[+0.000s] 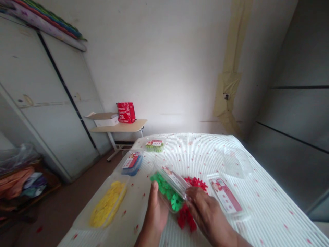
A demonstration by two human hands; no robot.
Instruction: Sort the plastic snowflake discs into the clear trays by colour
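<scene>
A clear plastic box of green snowflake pieces (pixel 168 192) is tilted above the striped bed sheet (pixel 195 151). My left hand (pixel 155 212) grips the box's near left side with the thumb up along it. My right hand (pixel 205 212) is closed on the box's lid end at the right. Under and beside the box lies a heap of red snowflake pieces (pixel 191 199) on the sheet. A flat lid with a red label (pixel 226 195) rests just right of my right hand.
A clear tray of yellow pieces (pixel 109 204) lies at the left edge. A blue box (pixel 132 163) and a green-filled box (pixel 154 144) sit farther back. An empty clear box (pixel 236 161) is at the right. A small table (pixel 120 127) holds a red bag.
</scene>
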